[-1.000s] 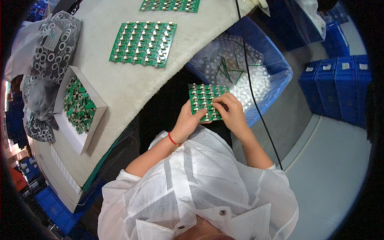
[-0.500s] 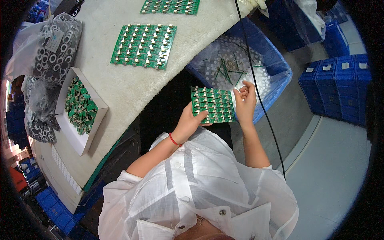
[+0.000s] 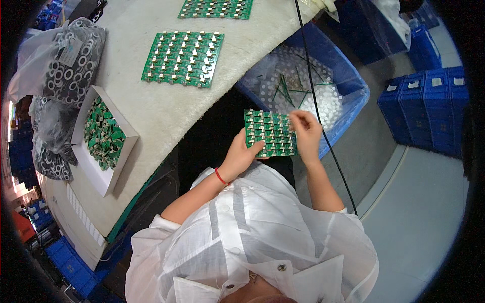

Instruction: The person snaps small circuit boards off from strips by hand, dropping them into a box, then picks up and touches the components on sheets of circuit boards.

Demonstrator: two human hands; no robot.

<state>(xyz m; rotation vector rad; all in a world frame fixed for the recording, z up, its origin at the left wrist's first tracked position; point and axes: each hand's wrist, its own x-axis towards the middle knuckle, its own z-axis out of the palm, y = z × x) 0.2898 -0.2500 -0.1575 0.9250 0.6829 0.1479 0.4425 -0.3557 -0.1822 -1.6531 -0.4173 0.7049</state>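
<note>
A green circuit board panel (image 3: 270, 132), set with rows of small metal connectors, is held in front of my body. My left hand (image 3: 241, 155) grips it at the lower left, thumb on top and fingers underneath. At the panel's upper right corner is my right hand (image 3: 307, 132), its fingers bent in and the fingertips slightly blurred; anything pinched between them is hidden. Two similar panels lie on the table: a whole one (image 3: 183, 59) and another (image 3: 216, 8) cut off by the top of the view.
A white box lid (image 3: 117, 169) holding small green board pieces (image 3: 103, 134) rests on the pale table (image 3: 156, 113). Bagged dark parts with rings (image 3: 73, 70) stand behind it. Beyond my right hand sits a blue bin (image 3: 353, 93) with bubble wrap and green strips; a black cable (image 3: 314, 91) hangs across it.
My right hand has moved left from over the bin's edge to the panel's upper right corner, and its fingers have curled in. My left hand and the panel stay nearly still.
</note>
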